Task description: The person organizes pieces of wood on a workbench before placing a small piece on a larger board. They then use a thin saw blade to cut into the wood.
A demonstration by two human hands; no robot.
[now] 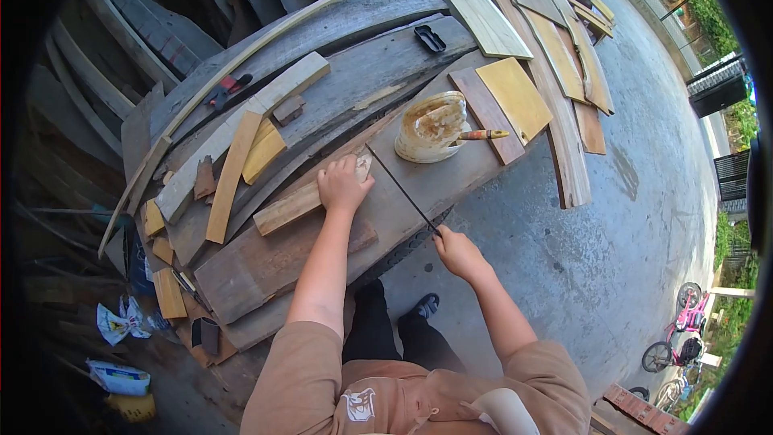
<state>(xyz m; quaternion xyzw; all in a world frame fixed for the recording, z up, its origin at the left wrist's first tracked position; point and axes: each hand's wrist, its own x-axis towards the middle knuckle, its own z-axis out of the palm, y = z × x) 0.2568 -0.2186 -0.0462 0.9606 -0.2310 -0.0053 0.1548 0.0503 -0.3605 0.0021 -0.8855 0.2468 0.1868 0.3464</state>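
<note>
So the left hand (344, 184) is clamped on a wood block (288, 208) lying on the plank worktop (475, 167), and the right hand (460, 253) has its fingers closed round one end of a thin dark rod (403, 190). The rod's other end sits just beside the block, with a messy tub (427, 138) and brush (485, 134) crowding its far side, plus loose offcuts (233, 177) piled left of the block.

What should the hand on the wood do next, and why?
I'd say the left hand should probably slide back a little along the block. Its fingers sit close to the block's end, and the thin tool in the right hand reaches near that end.
</note>
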